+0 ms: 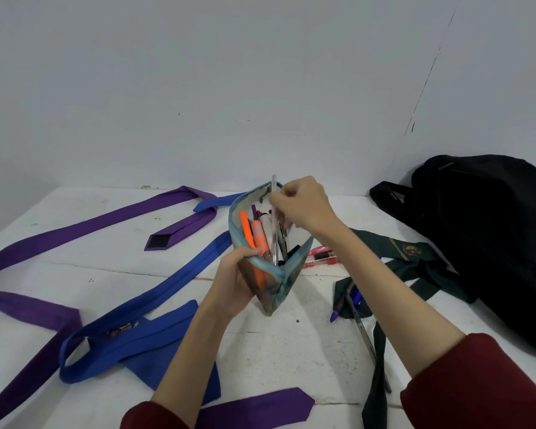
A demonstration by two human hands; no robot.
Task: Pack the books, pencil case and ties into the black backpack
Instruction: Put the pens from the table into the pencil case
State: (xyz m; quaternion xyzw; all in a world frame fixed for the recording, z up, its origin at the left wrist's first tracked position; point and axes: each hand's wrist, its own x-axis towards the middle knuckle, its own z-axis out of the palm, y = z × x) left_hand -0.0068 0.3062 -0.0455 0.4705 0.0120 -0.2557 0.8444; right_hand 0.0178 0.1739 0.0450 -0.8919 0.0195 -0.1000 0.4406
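My left grip is curled around the pencil case. My right grip pinches a clear pen, both arms stretched forward.

cloth all round the pencil case, hard plastic inside it
i see its worn matt fabric holding a clear glossy plastic pen; left of it lie smooth matt cloth ties, right of it a dull black fabric backpack, beneath it a rough, scuffed white table.
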